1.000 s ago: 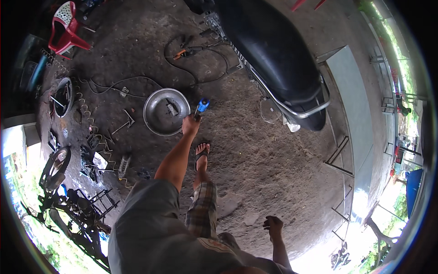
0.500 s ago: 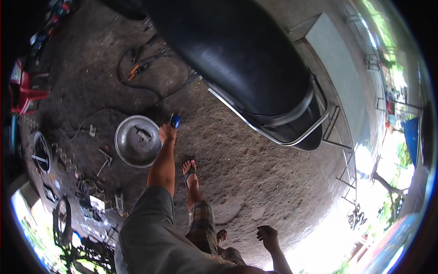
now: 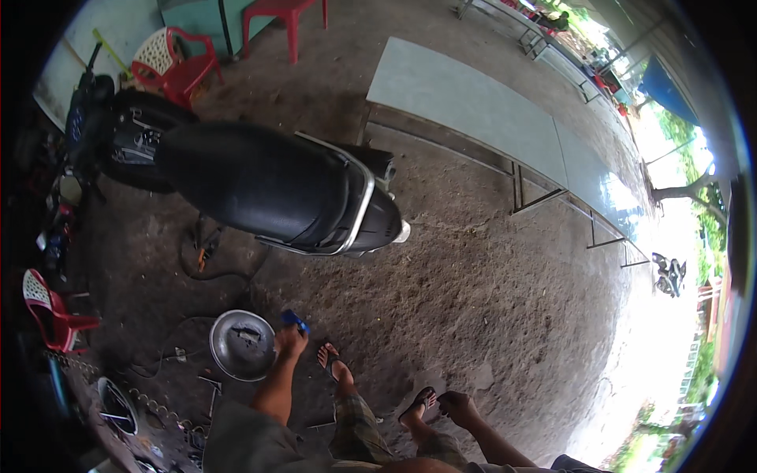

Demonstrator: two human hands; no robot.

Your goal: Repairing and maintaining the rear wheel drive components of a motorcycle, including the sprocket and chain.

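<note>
My left hand [image 3: 292, 340] is closed around a small blue object [image 3: 296, 322] whose kind I cannot make out. It is held just right of a round metal basin [image 3: 236, 361] on the ground. A dark, flat piece [image 3: 247, 334] lies in that basin. My right hand [image 3: 460, 410] hangs low on the right with its fingers curled, and nothing shows in it. Ahead stands a motorbike with a long black seat [image 3: 252, 181] and a chrome rear grab rail [image 3: 364, 197].
A long grey-topped table [image 3: 473, 106] stands beyond the motorbike. Red chairs [image 3: 180, 67] [image 3: 59, 315] stand to the left. Near the basin lie an orange-handled tool [image 3: 206, 254] with a dark cable and a metal bracket [image 3: 211, 392]. A round tub [image 3: 132, 426] stands at lower left.
The view has swung up and right, so the motorbike now shows nearly whole and farther left. The blue object stays in my left hand. My feet now show farther apart.
</note>
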